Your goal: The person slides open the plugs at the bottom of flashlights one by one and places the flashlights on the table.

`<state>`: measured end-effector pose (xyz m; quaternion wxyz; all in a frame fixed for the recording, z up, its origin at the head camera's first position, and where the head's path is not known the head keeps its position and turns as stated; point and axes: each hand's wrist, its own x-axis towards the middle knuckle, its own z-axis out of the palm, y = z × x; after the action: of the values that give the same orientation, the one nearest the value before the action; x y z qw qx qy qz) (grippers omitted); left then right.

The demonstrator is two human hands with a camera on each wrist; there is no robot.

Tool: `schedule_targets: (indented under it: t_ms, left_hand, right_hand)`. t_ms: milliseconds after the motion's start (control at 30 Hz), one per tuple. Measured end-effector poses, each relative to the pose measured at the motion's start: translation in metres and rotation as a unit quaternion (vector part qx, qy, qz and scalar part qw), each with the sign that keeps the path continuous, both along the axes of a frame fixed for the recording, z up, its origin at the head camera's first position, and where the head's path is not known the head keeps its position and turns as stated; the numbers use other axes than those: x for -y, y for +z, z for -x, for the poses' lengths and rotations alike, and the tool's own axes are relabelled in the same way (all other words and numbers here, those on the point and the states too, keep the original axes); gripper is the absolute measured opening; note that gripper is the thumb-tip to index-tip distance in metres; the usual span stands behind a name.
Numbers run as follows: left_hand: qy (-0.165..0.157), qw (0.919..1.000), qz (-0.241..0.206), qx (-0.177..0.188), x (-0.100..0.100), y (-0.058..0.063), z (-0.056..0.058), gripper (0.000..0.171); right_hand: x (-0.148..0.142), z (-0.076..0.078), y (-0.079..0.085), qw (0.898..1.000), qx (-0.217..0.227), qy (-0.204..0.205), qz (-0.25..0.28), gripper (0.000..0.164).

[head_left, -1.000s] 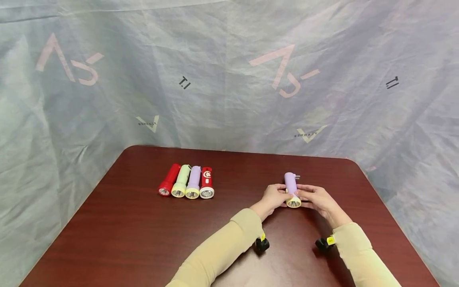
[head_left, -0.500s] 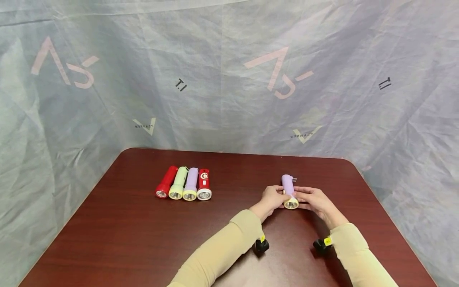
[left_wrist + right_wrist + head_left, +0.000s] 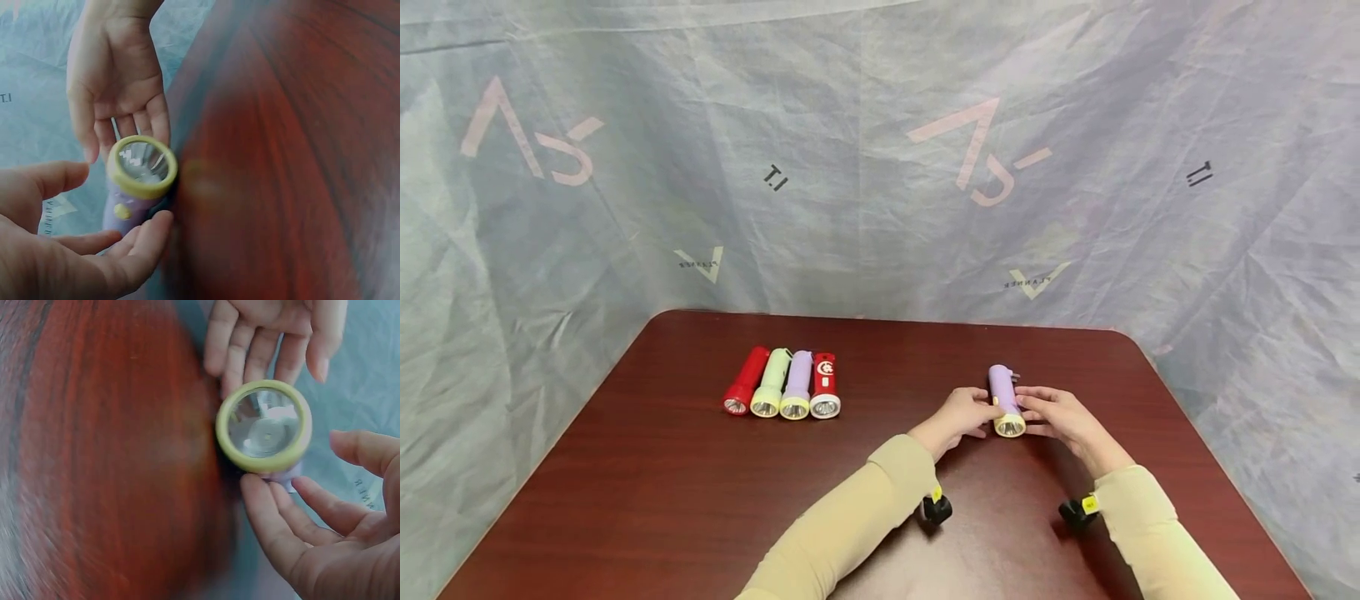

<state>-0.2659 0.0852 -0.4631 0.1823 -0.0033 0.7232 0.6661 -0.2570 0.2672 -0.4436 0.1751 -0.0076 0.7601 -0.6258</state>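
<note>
A lavender flashlight (image 3: 1002, 390) with a yellow rim lies on the right part of the table, its lens towards me and metal plug prongs sticking out near its tail. My left hand (image 3: 957, 419) is at its left side, fingers loosely spread and the thumb lifted off, as the left wrist view shows. On the other side, my right hand (image 3: 1070, 422) has its thumb clear and its fingertips close against the flashlight's head (image 3: 265, 427); whether they touch cannot be told. Neither hand grips it.
Left of centre on the dark red table (image 3: 700, 483), several flashlights lie in a row: plain red (image 3: 747, 379), pale green (image 3: 772, 382), lavender (image 3: 798, 383) and red with a white head (image 3: 825, 385). A grey printed cloth (image 3: 850, 208) hangs behind the table.
Both hands have let go of the lavender flashlight; the left hand has drawn slightly left and the right thumb has lifted away. The flashlight stays in place while the head view shifts a little.
</note>
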Motion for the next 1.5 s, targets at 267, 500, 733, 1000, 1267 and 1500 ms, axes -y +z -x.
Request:
schedule_targets:
  t_ms: [267, 500, 733, 1000, 1267, 1500]
  left_hand:
    - [-0.056, 0.9976, 0.039, -0.011, 0.022, 0.022, -0.004, 0.058]
    - [-0.086, 0.9902, 0.099, -0.048, 0.046, 0.047, -0.006, 0.06]
    - [-0.103, 0.9722, 0.174, -0.118, 0.081, 0.072, -0.005, 0.062]
    - [-0.084, 0.9375, 0.276, -0.194, 0.126, 0.103, -0.007, 0.059]
    - [-0.067, 0.9073, 0.348, -0.226, 0.162, 0.119, -0.013, 0.058]
    - [-0.026, 0.9013, 0.368, -0.227, 0.188, 0.111, -0.011, 0.052]
  right_hand:
    - [0.003, -0.007, 0.025, 0.995, -0.035, 0.013, -0.087, 0.057]
    - [0.018, -0.01, 0.051, 0.991, -0.058, 0.041, -0.112, 0.054]
    - [0.047, -0.007, 0.075, 0.988, -0.064, 0.071, -0.124, 0.055]
    - [0.082, -0.001, 0.096, 0.986, -0.072, 0.101, -0.116, 0.052]
    - [0.123, 0.004, 0.106, 0.987, -0.072, 0.107, -0.095, 0.05]
    - [0.161, 0.005, 0.098, 0.99, -0.088, 0.093, -0.058, 0.042]
